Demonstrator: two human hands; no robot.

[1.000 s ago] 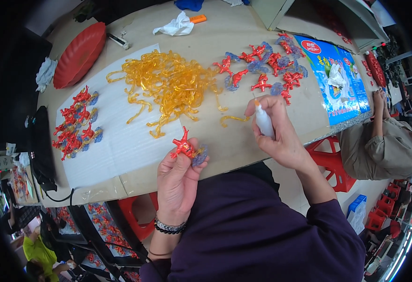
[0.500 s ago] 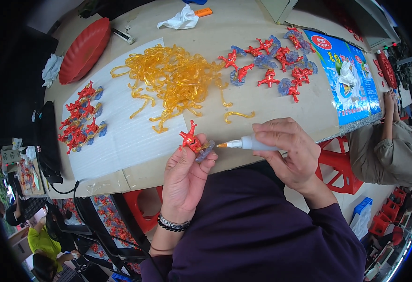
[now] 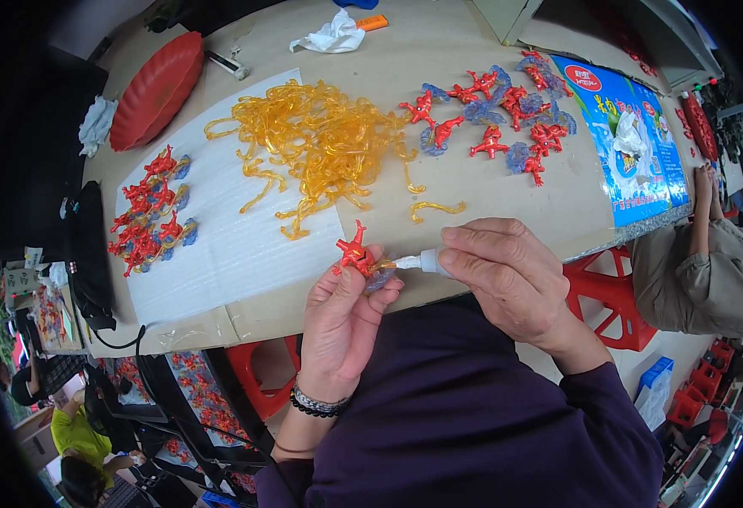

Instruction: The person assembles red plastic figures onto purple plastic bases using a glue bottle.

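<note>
Head view: left hand (image 3: 338,326) holds a red figure (image 3: 354,256) up just off the near edge of the table (image 3: 549,203), its translucent blue part (image 3: 380,281) turned right. Right hand (image 3: 515,279) brings a white bottle (image 3: 432,262) in level from the right, nozzle pointing left at the joint between red and blue. I'd judge the figure is angled that way to give the nozzle a clear line in (contact vs. just beside: can't tell).

Loose stock sits in easy reach, probably why it's there: yellow strip pile (image 3: 321,144) at centre, partly on the white sheet (image 3: 236,284); one lone yellow strip (image 3: 438,208) nearer and to the right. Red-and-blue figures lie in two groups, left cluster (image 3: 144,212) and far-right cluster (image 3: 490,148), seemingly parted on purpose.

Fingers: left thumb and fingertips pinched on the figure, no visible gap; right thumb and fingers closed round the bottle body, squeeze force not readable.
</note>
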